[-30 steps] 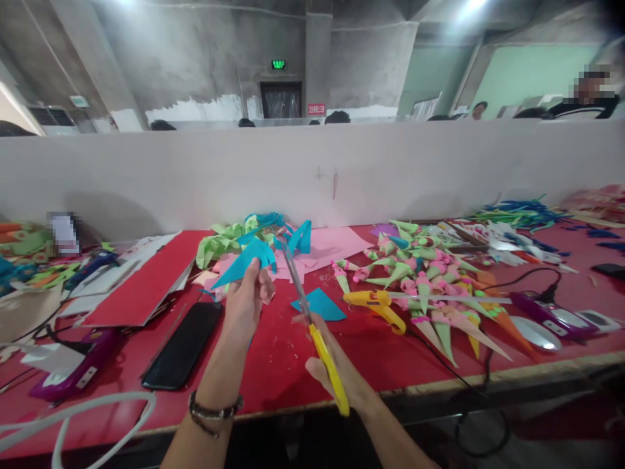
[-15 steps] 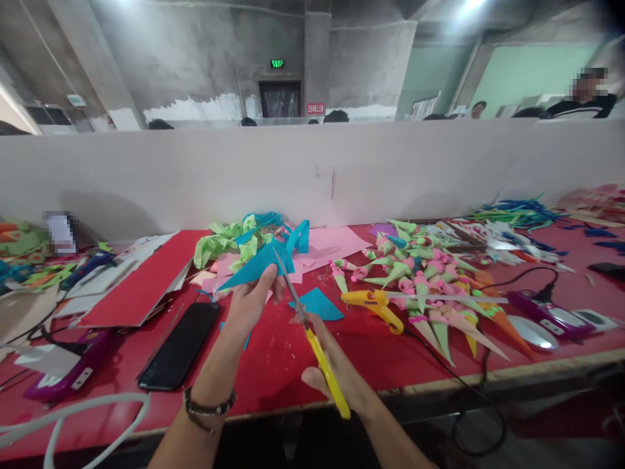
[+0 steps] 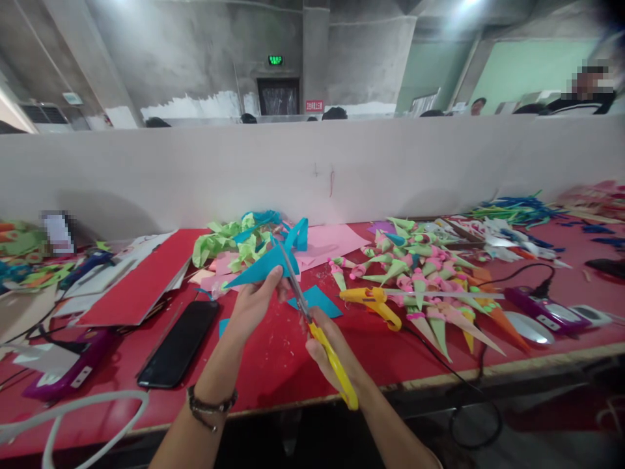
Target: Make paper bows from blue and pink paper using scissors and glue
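A pointed piece of blue paper [image 3: 258, 268] is pinched in my left hand [image 3: 256, 299], thumb on top, its tip to the left. My right hand [image 3: 332, 339] grips a pair of scissors with yellow handles [image 3: 334, 365]. The metal blades reach up along the right edge of the blue paper, close to my left fingers. Under and behind the blades, a flat blue paper piece [image 3: 319, 302] lies on the red table [image 3: 273, 371]. Curled blue and green paper strips [image 3: 234, 238] are heaped just beyond my left hand.
Right of my hands lie a yellow glue gun [image 3: 374, 301] with a cord and a pile of small paper cones [image 3: 424, 280]. A black phone [image 3: 180, 342] and red card [image 3: 146, 280] are at left. Purple power strips [image 3: 541, 312] sit on both sides; a white partition [image 3: 219, 172] stands behind.
My right hand and the scissors have shifted slightly, and the scissor handles have drawn closer together. The blue paper in my left hand has moved a little to the right.
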`<action>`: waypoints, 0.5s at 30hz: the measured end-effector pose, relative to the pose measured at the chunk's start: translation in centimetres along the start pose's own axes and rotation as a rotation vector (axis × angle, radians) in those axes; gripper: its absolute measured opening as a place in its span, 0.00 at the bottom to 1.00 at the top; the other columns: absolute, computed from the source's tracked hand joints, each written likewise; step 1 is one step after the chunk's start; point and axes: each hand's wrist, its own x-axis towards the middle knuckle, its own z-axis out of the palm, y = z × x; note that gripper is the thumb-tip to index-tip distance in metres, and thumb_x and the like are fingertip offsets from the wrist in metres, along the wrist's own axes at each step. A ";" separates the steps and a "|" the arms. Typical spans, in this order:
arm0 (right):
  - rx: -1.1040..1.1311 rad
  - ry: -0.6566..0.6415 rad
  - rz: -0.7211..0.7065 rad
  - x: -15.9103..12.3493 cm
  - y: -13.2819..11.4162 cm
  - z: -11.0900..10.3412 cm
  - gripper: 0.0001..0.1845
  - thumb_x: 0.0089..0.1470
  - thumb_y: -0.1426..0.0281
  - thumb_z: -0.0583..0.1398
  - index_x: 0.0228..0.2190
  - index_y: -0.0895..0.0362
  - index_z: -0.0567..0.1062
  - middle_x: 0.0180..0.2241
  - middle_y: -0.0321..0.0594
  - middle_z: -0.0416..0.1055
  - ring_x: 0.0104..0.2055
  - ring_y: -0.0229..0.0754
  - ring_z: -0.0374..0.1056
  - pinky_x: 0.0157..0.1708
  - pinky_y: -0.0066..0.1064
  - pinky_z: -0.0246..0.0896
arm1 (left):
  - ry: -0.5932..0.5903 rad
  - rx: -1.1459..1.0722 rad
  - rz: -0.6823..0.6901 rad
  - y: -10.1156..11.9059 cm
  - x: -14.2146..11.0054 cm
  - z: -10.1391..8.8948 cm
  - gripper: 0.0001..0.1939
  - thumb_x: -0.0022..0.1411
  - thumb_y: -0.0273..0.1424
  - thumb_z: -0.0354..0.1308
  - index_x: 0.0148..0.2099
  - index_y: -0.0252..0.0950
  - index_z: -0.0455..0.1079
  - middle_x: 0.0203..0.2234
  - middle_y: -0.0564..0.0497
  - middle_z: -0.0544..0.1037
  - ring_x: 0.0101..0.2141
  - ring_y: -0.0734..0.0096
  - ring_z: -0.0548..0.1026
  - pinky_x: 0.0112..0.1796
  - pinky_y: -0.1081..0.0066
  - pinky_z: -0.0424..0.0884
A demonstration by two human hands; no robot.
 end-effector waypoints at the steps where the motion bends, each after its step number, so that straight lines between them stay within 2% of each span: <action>1: -0.002 0.009 0.018 0.0 0.1 0.0 0.19 0.45 0.55 0.55 0.38 0.50 0.67 0.29 0.38 0.63 0.35 0.45 0.61 0.32 0.33 0.60 | 0.000 -0.005 -0.009 -0.1 0.0 0.0 0.17 0.54 0.38 0.53 0.18 0.34 0.67 0.11 0.54 0.67 0.17 0.76 0.66 0.25 0.76 0.62; 5: 0.015 0.015 0.060 -0.1 0.6 -0.1 0.18 0.44 0.53 0.55 0.32 0.53 0.67 0.24 0.36 0.60 0.26 0.39 0.59 0.25 0.30 0.58 | 0.003 0.001 -0.036 -0.5 0.2 0.0 0.17 0.54 0.38 0.53 0.17 0.34 0.66 0.10 0.55 0.67 0.16 0.77 0.65 0.25 0.76 0.62; 8: 0.031 -0.026 0.082 0.1 0.8 -0.1 0.20 0.44 0.50 0.54 0.28 0.55 0.64 0.21 0.33 0.56 0.20 0.34 0.53 0.18 0.27 0.52 | 0.022 0.022 -0.033 -1.0 0.3 0.0 0.17 0.54 0.38 0.53 0.18 0.34 0.66 0.12 0.55 0.67 0.18 0.77 0.65 0.26 0.77 0.62; 12: 0.049 -0.032 0.135 0.0 0.5 0.1 0.22 0.44 0.48 0.53 0.26 0.56 0.61 0.16 0.29 0.52 0.16 0.31 0.49 0.14 0.24 0.44 | 0.110 0.025 -0.016 -1.9 0.5 0.0 0.15 0.52 0.38 0.54 0.20 0.35 0.66 0.19 0.53 0.72 0.25 0.73 0.70 0.33 0.75 0.65; 15: 0.065 0.009 0.170 -0.1 0.1 0.5 0.22 0.45 0.49 0.52 0.25 0.56 0.60 0.14 0.28 0.51 0.15 0.30 0.48 0.13 0.24 0.42 | 0.102 0.047 -0.009 -2.5 0.6 0.0 0.15 0.53 0.39 0.53 0.21 0.35 0.68 0.23 0.50 0.74 0.30 0.68 0.72 0.39 0.71 0.64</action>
